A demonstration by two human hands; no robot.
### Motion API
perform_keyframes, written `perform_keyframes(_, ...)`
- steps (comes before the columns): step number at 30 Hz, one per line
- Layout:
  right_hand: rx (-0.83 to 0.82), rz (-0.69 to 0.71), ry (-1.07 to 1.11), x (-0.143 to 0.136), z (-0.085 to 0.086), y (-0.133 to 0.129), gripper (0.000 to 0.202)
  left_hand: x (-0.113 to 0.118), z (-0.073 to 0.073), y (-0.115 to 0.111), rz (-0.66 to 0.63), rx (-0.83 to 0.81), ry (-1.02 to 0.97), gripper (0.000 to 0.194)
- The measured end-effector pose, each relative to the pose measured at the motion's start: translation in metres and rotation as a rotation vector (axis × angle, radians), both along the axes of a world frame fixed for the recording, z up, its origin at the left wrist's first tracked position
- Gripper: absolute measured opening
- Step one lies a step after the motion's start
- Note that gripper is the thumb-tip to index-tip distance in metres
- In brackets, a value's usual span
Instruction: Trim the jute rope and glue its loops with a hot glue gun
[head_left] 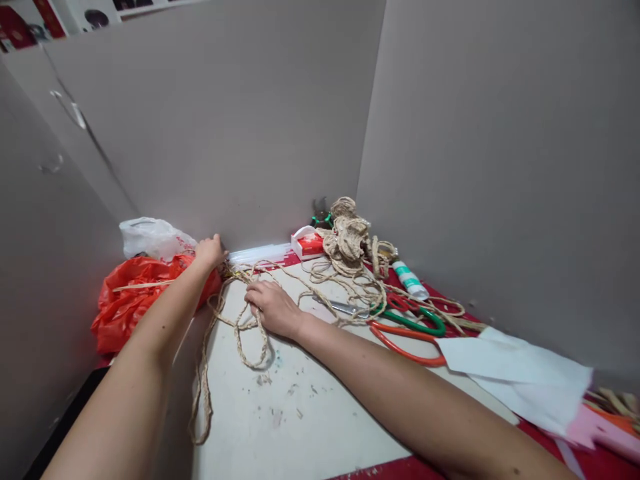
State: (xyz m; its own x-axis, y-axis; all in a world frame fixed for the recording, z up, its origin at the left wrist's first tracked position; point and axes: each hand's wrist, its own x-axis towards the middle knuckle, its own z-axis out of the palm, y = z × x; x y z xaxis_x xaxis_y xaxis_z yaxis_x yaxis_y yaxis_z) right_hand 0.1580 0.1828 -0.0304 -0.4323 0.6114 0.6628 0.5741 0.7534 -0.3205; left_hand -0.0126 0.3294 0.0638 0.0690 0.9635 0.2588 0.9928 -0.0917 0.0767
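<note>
My left hand [212, 252] reaches to the back of the table, beside the red plastic bag [135, 293] and the end of some clear glue sticks [263, 253]. Its fingers are curled, and what they hold, if anything, is hidden. My right hand [274, 308] rests over the white board with its fingers closed on a braided straw rope [255, 363]. Loops of that rope hang below the fingers, and one long loop drops over the board's left edge. More rope trails right to a tangled heap of braid [347, 237].
Scissors with green and orange handles [407, 330] lie right of my hand. Behind them are a red-and-white box [307, 243], green-handled pliers [321, 217] and a white-and-teal tube [410, 280]. White paper sheets [520, 373] lie at right. Grey panels [250, 120] close the back and sides.
</note>
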Motion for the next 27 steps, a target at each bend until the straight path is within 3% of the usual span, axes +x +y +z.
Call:
perform_keyframes(4,-0.03,-0.021,-0.04,0.003,-0.003,0.007,0.025,-0.003,-0.006,0.001,0.011,0.014,-0.15,0.048)
perform_keyframes(8,-0.018,-0.064,-0.017,0.005,0.004,0.006,0.048,0.009,-0.003,-0.015,-0.077,0.042,-0.428,0.038)
perform_keyframes(14,0.086,-0.032,-0.038,-0.002,0.016,-0.012,0.053,0.023,-0.007,-0.082,-0.248,-0.183,-0.987,0.043)
perform_keyframes(20,0.202,0.207,-0.101,-0.018,0.015,-0.039,0.049,0.009,0.006,-0.14,-0.329,-0.246,-1.441,0.039)
perform_keyframes(24,0.324,0.418,0.079,-0.018,0.026,-0.055,0.063,-0.004,0.019,-0.168,-0.358,-0.24,-1.609,0.032)
perform_keyframes(27,0.183,0.328,0.468,-0.016,0.042,-0.06,0.055,-0.01,0.021,-0.191,-0.359,-0.254,-1.659,0.029)
